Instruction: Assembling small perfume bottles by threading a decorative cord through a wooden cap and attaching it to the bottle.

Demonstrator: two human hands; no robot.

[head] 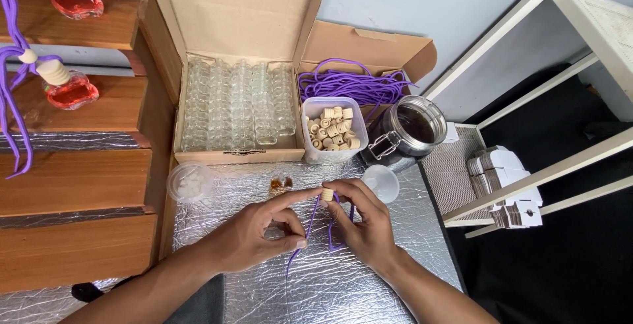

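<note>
Carefully, the left hand [254,235] pinches the purple cord [310,228] taut while the right hand [359,222] grips the wooden cap [328,194], keeping its hole aligned.

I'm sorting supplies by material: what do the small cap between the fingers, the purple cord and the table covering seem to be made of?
The cap looks like pale unfinished wood: matte beige, ribbed sides. The purple cord looks like soft woven or waxed fibre, limp and dull; which one is unclear. The table covering looks like crinkled metallic foil, silvery with a quilted pattern, perhaps insulation sheet. The left hand and right hand hold cap and cord.
</note>
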